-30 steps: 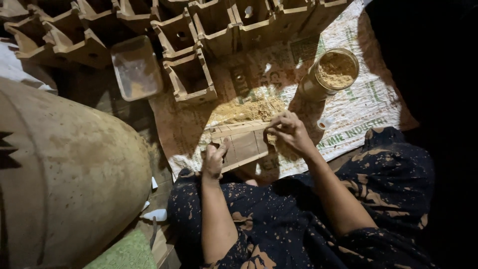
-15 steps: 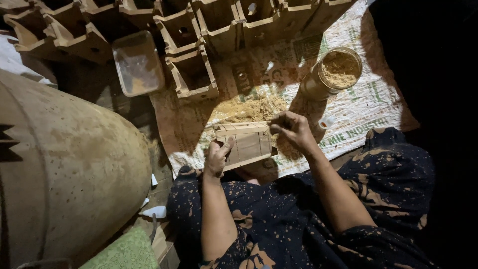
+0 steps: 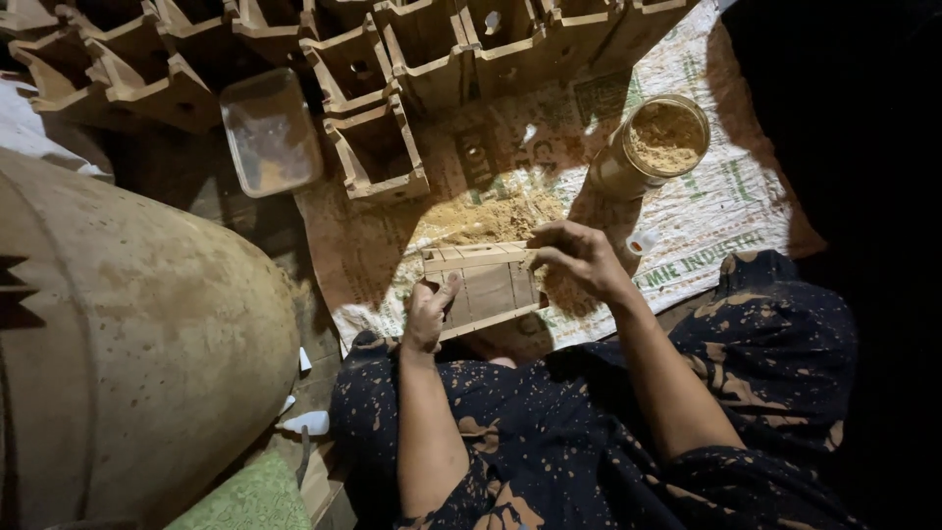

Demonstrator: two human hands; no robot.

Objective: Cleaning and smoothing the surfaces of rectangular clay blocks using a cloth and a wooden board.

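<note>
Since the earlier frame I am seeing the small wooden box (image 3: 488, 287) sitting a little lower and squarer in front of me, with both my hands staying on it and the view drifting slightly to the side. I am gripping the box's left end with my left hand (image 3: 429, 316), fingers curling around the edge and thumb pressing along the side. My right hand (image 3: 579, 257) is closing its fingertips together on the box's top right corner, pinching the upper rim. The box is resting above my lap, over the near edge of the woven sack (image 3: 726, 211) that is spreading out beyond it.

Just beyond the box a heap of tan powder (image 3: 491, 218) is lying on the sack. Beyond and to the right of the box a round jar (image 3: 650, 147) is standing open, holding more of the same powder. A small white cap (image 3: 643, 240) is lying right of the box, near my right wrist. Farther beyond the box, rows of open wooden boxes (image 3: 378, 152) are standing side by side, and a clear plastic tray (image 3: 272, 130) is leaning among them, beyond and to the left. Well left of the box a large rounded clay pot (image 3: 137, 344) is filling the view.
</note>
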